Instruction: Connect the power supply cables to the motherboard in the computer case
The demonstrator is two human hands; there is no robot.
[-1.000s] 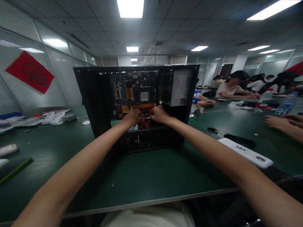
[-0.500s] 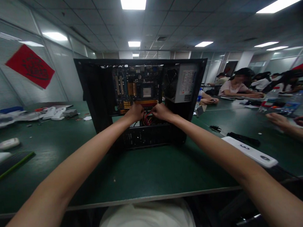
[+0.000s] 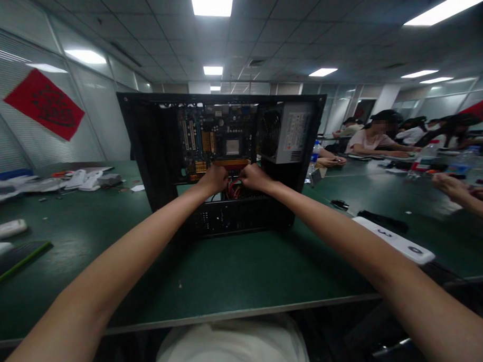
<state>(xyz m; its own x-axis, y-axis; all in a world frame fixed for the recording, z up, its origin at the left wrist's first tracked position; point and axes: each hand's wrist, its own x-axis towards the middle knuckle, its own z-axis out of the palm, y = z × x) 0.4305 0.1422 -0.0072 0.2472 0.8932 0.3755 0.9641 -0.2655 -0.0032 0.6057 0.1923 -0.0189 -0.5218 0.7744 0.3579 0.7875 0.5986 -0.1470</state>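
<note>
A white numbered panel point(image 3: 394, 240) lies near the green table's point(image 3: 237, 276) right front edge, with a black strip point(image 3: 383, 222) just behind it. White clutter point(image 3: 81, 181) sits toward the far left edge, and what may be a keyboard point(image 3: 16, 258) lies at the left edge. Seated people point(image 3: 377, 136) line the far right side.

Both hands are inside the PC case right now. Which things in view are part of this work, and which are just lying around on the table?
In hand:
left hand
right hand
red cables between them
open computer case
motherboard
power supply

Lying about:
white numbered panel
black cable
white clutter, far left
water bottle
</note>
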